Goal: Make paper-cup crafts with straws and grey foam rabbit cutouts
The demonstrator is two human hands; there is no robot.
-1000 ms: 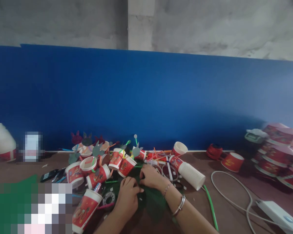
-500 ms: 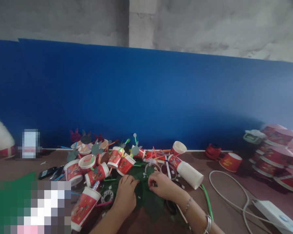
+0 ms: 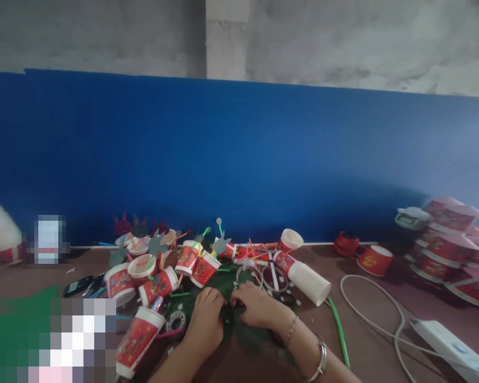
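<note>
My left hand (image 3: 208, 315) rests low over dark green material (image 3: 245, 343) on the brown table, its fingers curled and pressed together. Close by on the right, my right hand (image 3: 256, 306) is bent inward with its fingertips pinched. Whatever lies between the fingertips is too dark and small to make out. Small pale scraps are scattered around both hands. A roll of tape (image 3: 176, 322) lies left of my left hand, near a tilted red paper cup (image 3: 140, 340). Two clear round rings (image 3: 274, 279) lie beyond my right hand.
Red cups with straws and grey animal-shaped cutouts (image 3: 157, 243) crowd the back left. A stack of cups (image 3: 309, 282) lies on its side to the right, near a green tube (image 3: 338, 330). Further right are a white cable, a power strip (image 3: 451, 343) and piled red containers (image 3: 447, 247).
My right hand has moved left, nearer to my left hand, its fingers still bent. My left hand has stayed almost in place. The view has shifted slightly.
</note>
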